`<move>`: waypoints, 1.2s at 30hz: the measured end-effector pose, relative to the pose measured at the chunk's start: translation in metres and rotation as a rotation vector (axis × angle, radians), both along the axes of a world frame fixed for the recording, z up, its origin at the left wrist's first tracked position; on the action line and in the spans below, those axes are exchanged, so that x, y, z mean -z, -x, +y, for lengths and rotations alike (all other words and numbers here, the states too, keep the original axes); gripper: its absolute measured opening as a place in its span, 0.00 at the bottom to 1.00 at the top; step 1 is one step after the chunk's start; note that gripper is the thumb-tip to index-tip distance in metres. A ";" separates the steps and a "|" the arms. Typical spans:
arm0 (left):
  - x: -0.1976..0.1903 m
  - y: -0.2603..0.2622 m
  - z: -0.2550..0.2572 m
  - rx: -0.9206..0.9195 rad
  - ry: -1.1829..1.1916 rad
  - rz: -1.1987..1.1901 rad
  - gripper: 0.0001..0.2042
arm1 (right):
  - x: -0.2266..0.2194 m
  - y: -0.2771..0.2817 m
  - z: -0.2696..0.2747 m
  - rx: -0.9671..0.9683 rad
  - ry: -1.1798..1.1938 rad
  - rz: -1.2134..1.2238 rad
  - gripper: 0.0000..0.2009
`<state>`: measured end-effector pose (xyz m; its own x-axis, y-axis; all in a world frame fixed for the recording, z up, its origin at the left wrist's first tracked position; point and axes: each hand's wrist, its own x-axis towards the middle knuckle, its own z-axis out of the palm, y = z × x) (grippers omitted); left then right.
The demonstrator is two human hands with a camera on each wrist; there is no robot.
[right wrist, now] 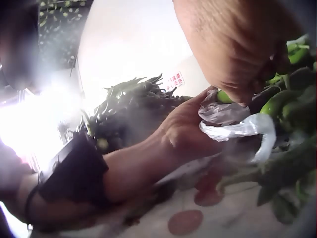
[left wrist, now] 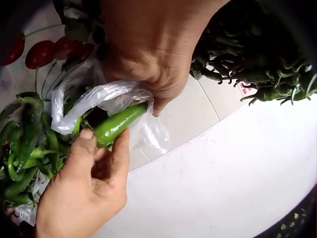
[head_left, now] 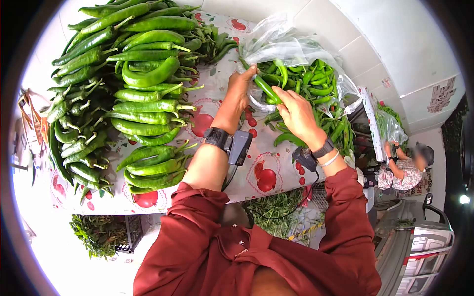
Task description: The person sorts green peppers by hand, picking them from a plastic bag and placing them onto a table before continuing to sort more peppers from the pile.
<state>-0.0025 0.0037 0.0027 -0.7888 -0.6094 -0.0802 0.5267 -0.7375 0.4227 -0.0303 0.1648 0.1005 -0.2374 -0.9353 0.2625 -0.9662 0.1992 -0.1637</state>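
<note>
A clear plastic bag [head_left: 316, 49] of green peppers lies open at the table's back right. My left hand [head_left: 239, 88] grips the bag's near-left edge, thumb on top. A long green pepper [head_left: 266, 89] lies across that edge; in the left wrist view the pepper [left wrist: 116, 124] has one end by the left hand [left wrist: 148, 64] and the bunched plastic. My right hand [head_left: 298, 112] pinches the pepper's other end between thumb and fingers, seen also as the lower hand [left wrist: 86, 188]. The left hand's fingertips are hidden by the bag.
Large green peppers [head_left: 148, 106] lie in stacked rows on the left of the patterned tablecloth [head_left: 217, 190]. Loose peppers and leaves [head_left: 340, 130] lie near the right edge. Cut greenery [head_left: 271, 212] is below the table. Another person [head_left: 402, 170] is at far right.
</note>
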 end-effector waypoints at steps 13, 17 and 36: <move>0.000 0.001 0.001 -0.097 -0.042 -0.058 0.08 | 0.007 -0.017 0.045 0.092 0.104 -0.287 0.23; -0.004 -0.002 0.000 -0.141 -0.111 -0.037 0.09 | 0.014 -0.010 0.059 0.146 0.110 -0.685 0.21; -0.006 -0.007 -0.002 0.063 0.059 -0.028 0.10 | 0.007 -0.013 0.050 0.169 0.264 -0.343 0.25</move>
<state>0.0046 0.0021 0.0083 -0.8237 -0.5629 -0.0682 0.4676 -0.7424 0.4798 -0.0176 0.2146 0.0935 -0.4958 -0.7875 0.3660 -0.8046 0.2581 -0.5347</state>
